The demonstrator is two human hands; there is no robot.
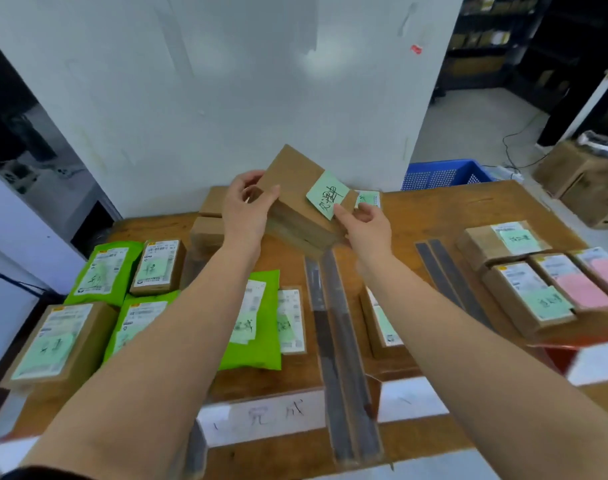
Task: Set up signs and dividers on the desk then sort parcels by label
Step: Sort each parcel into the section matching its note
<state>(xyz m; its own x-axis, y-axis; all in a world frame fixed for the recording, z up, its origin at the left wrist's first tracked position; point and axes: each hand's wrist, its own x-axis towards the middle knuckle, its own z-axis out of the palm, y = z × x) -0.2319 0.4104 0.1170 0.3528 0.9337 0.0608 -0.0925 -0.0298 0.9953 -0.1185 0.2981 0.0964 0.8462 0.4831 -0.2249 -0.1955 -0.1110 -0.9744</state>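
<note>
I hold a flat brown cardboard parcel with a green handwritten sticky note (297, 199) in mid-air at the centre of the frame, above the far middle of the wooden tabletop (416, 216). My left hand (245, 206) grips its left end, thumb over the top face and fingers (250, 176) curled round the far edge. My right hand (366, 226) pinches the lower right corner just below the note, fingers bent under the box. Both hands are on it, the left carrying more of it, I judge.

The parcel's long axis runs from upper left to lower right of the frame, its labelled face tilted toward me and its far left corner raised.

Two pairs of dark flat divider strips (333, 334) (444, 271) run away from me and split the tabletop. Sorted parcels lie lower left and right, so the label must decide which way I swing it.
</note>
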